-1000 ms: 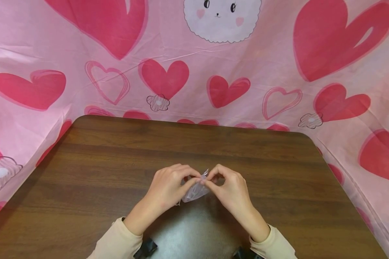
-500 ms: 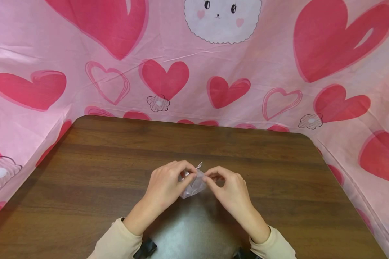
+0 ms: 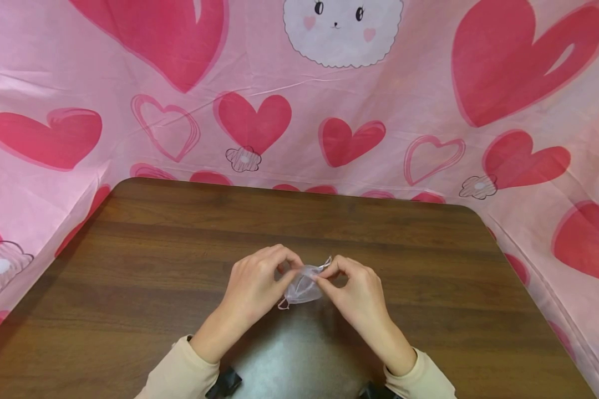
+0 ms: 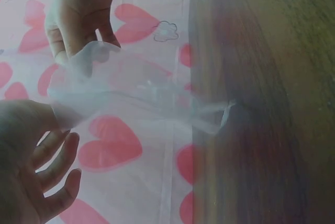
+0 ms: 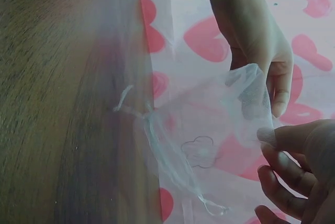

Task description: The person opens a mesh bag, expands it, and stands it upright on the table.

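Observation:
A small sheer white drawstring pouch [image 3: 303,286] hangs between both hands over the middle of the table. My left hand [image 3: 257,280] pinches its left side with thumb and forefinger; my right hand [image 3: 361,288] pinches the right side the same way. Thin cords [image 5: 123,98] stick out from the pouch's two sides. The right wrist view shows the mesh [image 5: 204,124] stretched between the hands, with the right thumb's tip [image 5: 266,136] visible through it. In the left wrist view the pouch [image 4: 136,96] looks see-through, and the left hand's other fingers [image 4: 60,166] are spread loosely.
A dark brown wooden table [image 3: 179,221] lies beneath the hands. Pink cloth [image 3: 299,77] printed with red hearts surrounds its back and sides. Black devices [image 3: 223,382] sit at both wrists below the beige sleeves [image 3: 182,368].
The hands started close together at the pouch's edge and have moved slightly apart. The pouch turned between them, and its cords now show on both sides.

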A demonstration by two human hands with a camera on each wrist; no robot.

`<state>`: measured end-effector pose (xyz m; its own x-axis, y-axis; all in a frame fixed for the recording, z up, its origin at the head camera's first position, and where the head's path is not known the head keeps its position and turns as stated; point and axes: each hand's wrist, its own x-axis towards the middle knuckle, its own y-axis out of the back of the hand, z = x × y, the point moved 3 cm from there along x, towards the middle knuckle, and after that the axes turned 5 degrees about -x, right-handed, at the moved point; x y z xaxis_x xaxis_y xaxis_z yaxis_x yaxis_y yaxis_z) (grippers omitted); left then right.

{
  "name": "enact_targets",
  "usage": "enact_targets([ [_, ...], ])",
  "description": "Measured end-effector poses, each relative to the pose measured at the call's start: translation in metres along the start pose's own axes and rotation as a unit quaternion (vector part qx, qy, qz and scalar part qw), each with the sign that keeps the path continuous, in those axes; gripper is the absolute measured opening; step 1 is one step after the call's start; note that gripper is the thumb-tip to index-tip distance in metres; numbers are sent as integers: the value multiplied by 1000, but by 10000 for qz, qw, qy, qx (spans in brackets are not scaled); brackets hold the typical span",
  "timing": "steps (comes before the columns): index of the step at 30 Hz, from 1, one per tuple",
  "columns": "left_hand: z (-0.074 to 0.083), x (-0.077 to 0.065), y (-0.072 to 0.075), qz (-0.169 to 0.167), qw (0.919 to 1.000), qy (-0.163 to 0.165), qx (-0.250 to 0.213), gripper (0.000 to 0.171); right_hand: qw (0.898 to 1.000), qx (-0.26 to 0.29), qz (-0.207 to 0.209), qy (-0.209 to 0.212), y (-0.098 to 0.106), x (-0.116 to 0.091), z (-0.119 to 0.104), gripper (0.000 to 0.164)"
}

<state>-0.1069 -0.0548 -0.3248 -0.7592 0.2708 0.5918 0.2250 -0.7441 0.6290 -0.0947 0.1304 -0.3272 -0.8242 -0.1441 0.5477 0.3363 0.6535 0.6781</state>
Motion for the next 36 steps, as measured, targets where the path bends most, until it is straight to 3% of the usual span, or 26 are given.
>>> enact_targets([
  [12,0,0,1,185,9986,-27,-499,23,9993,339,-183,-31,-2,1,-1,20],
  [19,0,1,2,253,9970,44,-735,23,9998,167,-133,-12,-1,0,-2,14],
  [29,2,0,0,-195,9975,75,-678,17,9997,2,162,161,2,1,-2,14],
  [36,2,-1,-3,-317,9978,42,-588,16,9995,71,182,238,2,1,0,15],
])
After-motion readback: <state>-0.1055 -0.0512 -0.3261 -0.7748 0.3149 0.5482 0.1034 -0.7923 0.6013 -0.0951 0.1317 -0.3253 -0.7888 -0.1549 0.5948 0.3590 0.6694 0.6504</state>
